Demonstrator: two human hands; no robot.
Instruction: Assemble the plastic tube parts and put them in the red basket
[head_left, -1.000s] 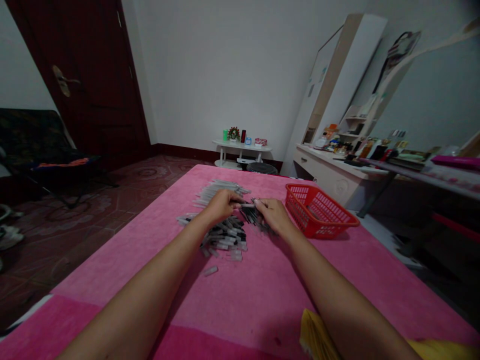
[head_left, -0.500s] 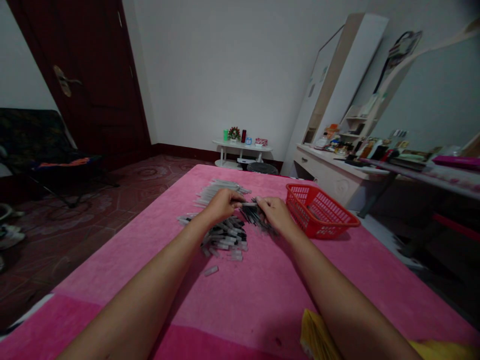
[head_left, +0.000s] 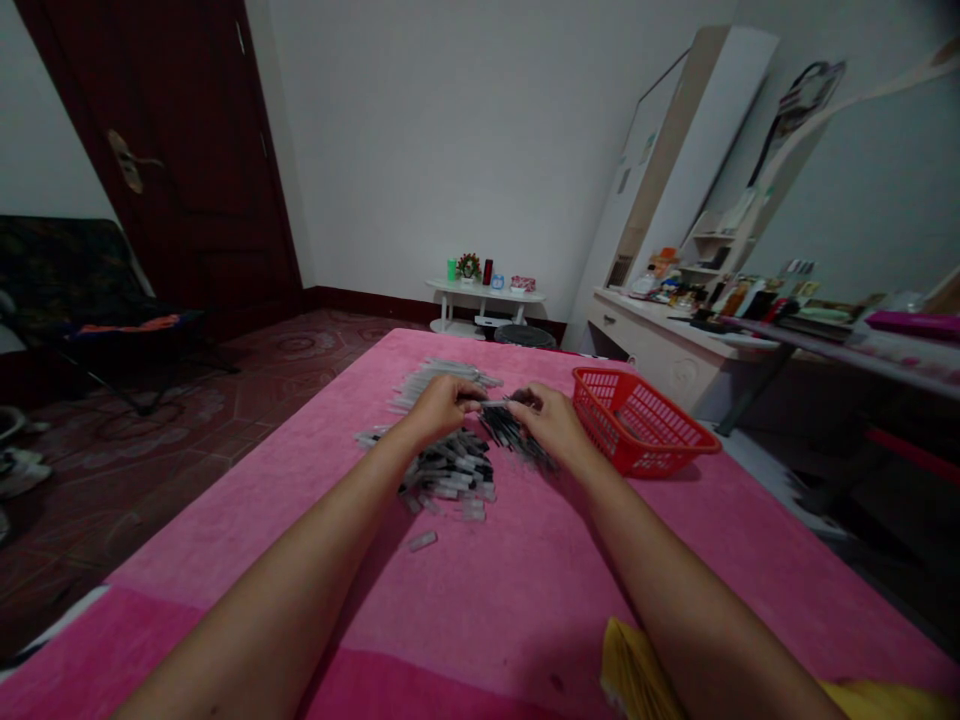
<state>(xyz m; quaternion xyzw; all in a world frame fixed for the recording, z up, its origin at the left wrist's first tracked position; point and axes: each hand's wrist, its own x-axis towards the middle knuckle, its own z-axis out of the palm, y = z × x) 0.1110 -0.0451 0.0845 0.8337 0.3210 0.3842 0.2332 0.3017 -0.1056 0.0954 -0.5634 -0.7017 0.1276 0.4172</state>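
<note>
My left hand [head_left: 441, 407] and my right hand [head_left: 546, 421] meet above a heap of small pen parts on a pink cloth [head_left: 487, 590]. Both hands pinch the ends of one thin pen piece [head_left: 491, 404] held level between them. Under my left wrist lies a pile of clear and black caps [head_left: 450, 474]. A bundle of dark thin refills [head_left: 511, 437] lies under my right hand. Behind my left hand sits a pile of clear tubes [head_left: 435, 378].
A red plastic basket [head_left: 637, 420] stands just right of my right hand. One loose cap [head_left: 421, 541] lies nearer to me. A yellow object [head_left: 637, 680] shows at the bottom right. A dresser with bottles [head_left: 675, 320] stands beyond the cloth's right edge.
Both hands have lifted slightly and the pen piece between them sits a little higher. The piles and the basket have not moved.
</note>
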